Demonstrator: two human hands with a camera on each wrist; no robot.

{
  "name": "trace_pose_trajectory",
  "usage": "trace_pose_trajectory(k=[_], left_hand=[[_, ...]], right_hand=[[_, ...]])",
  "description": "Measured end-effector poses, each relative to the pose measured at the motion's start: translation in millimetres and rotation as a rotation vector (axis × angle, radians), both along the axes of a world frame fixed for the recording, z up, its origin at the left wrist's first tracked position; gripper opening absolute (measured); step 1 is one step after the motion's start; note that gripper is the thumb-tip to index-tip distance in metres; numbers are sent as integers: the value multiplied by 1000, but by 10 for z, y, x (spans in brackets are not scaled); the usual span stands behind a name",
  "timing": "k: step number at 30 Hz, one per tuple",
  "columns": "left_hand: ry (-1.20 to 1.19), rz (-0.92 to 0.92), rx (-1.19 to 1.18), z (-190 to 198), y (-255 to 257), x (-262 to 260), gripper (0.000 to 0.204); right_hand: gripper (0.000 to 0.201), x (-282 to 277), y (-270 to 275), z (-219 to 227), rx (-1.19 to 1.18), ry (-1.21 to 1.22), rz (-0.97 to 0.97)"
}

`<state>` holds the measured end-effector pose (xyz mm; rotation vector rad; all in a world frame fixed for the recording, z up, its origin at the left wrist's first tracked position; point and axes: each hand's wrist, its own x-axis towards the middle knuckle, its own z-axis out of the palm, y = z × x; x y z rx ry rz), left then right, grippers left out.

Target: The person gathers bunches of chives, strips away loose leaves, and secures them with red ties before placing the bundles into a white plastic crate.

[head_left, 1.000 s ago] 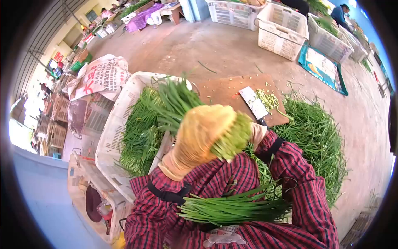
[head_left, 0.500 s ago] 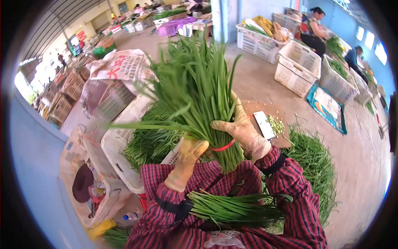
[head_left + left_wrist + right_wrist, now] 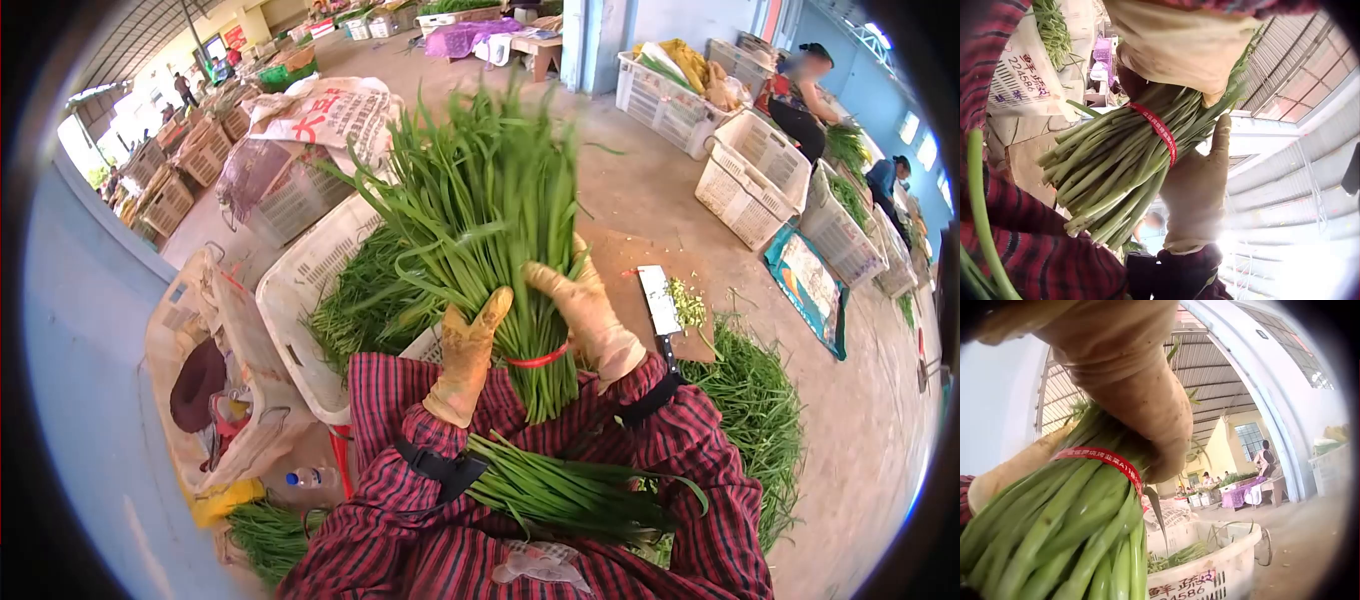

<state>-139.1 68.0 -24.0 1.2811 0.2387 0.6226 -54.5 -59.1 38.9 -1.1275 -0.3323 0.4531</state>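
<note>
A thick bunch of garlic chives [image 3: 490, 220], bound near its cut ends by a red band [image 3: 540, 357], is held over the lap, leaves pointing away and cut ends towards the body. My gloved left hand [image 3: 470, 350] grips its left side just above the band. On the other side my gloved right hand [image 3: 592, 320] holds it, thumb across the front and fingers mostly hidden behind. The wrist views show printing on the band [image 3: 1159, 130] and the trimmed stem ends [image 3: 1054, 544] close up. Across the lap lies a second bunch of chives [image 3: 560, 495].
Left of the bunch, a white crate [image 3: 290, 345] holds more chives. A cleaver [image 3: 656, 300] lies on a cutting board [image 3: 620, 255] beside chopped bits. Loose chives [image 3: 745, 420] are heaped on the right. Another crate [image 3: 165, 345] stands far left; a bottle [image 3: 312, 477] lies near it.
The bunch was tipped sideways with its cut ends facing me; it swung round so its leaves point away. Both hands now hold it near the band, and a stray leaf at left no longer sticks out.
</note>
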Motion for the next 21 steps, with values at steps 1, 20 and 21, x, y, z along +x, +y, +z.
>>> trace_pose_trajectory(k=[1, 20, 21], left_hand=[[13, 16, -7, -157, 34, 33, 46], [-171, 893, -229, 21, 1762, -3574, 52], [-65, 1044, -83, -156, 1961, -4035, 51]], right_hand=[[69, -36, -38, 57, 14, 116, 14], [45, 308, -148, -414, -94, 26, 205], [44, 324, -127, -426, -117, -22, 208]])
